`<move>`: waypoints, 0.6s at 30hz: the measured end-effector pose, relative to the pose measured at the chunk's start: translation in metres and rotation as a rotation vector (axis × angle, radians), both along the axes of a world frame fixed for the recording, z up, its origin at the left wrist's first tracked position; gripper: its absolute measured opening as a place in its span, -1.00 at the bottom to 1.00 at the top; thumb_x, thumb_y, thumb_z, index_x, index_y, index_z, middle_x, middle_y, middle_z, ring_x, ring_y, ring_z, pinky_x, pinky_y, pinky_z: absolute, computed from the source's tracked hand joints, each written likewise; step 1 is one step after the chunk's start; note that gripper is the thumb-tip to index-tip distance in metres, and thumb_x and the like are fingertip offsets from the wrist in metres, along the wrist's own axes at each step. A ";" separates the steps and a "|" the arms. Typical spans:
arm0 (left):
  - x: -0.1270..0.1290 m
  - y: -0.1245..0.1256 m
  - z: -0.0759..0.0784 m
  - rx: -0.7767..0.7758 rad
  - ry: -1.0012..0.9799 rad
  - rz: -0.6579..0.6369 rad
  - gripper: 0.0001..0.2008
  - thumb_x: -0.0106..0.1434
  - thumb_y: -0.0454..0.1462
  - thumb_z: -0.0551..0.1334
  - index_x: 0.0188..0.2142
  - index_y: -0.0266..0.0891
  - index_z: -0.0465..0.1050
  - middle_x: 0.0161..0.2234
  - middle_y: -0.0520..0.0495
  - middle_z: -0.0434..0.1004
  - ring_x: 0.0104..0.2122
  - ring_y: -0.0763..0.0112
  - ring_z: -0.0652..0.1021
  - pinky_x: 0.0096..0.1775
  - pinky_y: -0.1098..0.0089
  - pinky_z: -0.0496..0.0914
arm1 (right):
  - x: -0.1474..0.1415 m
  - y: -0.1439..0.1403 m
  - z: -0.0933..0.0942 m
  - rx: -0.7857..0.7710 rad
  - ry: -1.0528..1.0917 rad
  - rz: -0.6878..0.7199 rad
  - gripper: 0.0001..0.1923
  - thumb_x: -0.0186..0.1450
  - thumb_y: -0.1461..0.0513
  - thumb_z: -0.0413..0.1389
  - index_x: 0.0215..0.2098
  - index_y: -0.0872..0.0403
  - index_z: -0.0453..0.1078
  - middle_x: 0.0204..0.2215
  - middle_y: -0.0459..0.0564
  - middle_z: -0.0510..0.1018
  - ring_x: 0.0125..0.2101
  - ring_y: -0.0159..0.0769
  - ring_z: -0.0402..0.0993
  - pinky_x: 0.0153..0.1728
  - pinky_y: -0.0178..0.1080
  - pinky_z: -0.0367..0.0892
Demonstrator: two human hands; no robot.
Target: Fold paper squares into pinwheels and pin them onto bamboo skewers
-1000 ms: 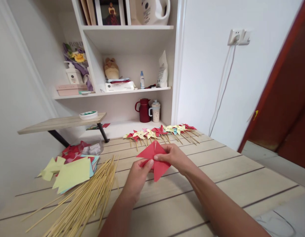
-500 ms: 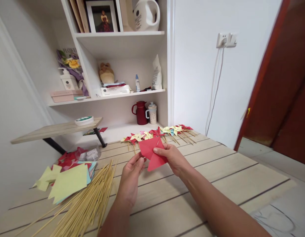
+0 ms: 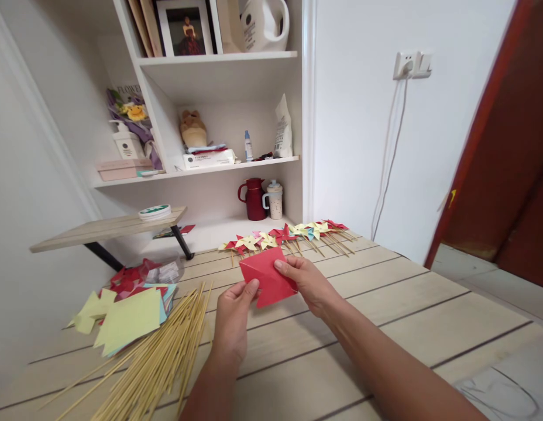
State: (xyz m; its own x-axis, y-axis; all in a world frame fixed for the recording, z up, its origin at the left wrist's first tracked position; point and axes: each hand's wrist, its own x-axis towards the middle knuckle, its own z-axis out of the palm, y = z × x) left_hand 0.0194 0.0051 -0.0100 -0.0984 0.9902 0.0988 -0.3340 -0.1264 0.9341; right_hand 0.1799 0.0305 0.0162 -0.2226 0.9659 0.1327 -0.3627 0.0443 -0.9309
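Note:
A square of red paper, slit in from its edges, is held up above the table between both hands. My left hand pinches its lower left part, thumb on the near face. On the right side, my right hand grips the sheet with the thumb lying across its face and the fingers behind it, partly hidden. Beyond the paper lies a row of finished paper pinwheels on sticks, in red, yellow and blue. A heap of thin wooden sticks lies left of my left hand.
Yellow cut paper sheets lie stacked on blue ones at the left, before red pieces and a clear plastic box. A small raised wooden stand carries a white round container. Behind are shelves with a dark red jug.
The red paper has turned in my hands, and its loose flaps stand out less. My left thumb now presses on its left part. The view has shifted slightly.

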 end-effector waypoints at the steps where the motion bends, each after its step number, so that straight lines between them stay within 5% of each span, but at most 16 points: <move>1: 0.000 0.000 0.000 0.003 0.001 0.005 -0.62 0.03 -0.09 0.48 -0.25 -0.34 0.65 -0.31 -0.19 0.68 -0.32 0.28 0.60 -0.16 0.31 0.44 | 0.000 0.000 0.001 0.005 0.001 0.001 -0.59 0.04 -0.05 0.38 -0.36 0.11 0.59 -0.45 -0.02 0.67 -0.48 -0.32 0.53 -0.37 -0.28 0.35; 18: 0.003 -0.004 0.007 0.079 0.236 0.237 -0.70 -0.01 -0.09 0.47 -0.57 -0.27 0.55 -0.60 0.01 0.50 -0.55 0.45 0.41 -0.44 0.45 0.26 | -0.003 0.001 -0.003 0.110 -0.114 -0.113 -0.69 0.02 0.03 0.39 -0.38 0.06 0.57 -0.46 -0.05 0.63 -0.50 -0.25 0.50 -0.44 -0.22 0.38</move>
State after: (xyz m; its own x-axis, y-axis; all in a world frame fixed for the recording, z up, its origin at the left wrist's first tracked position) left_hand 0.0219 0.0009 -0.0030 -0.2899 0.9310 0.2219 -0.0620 -0.2497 0.9663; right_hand 0.1773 0.0313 0.0131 -0.1331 0.9666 0.2190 -0.2423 0.1826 -0.9529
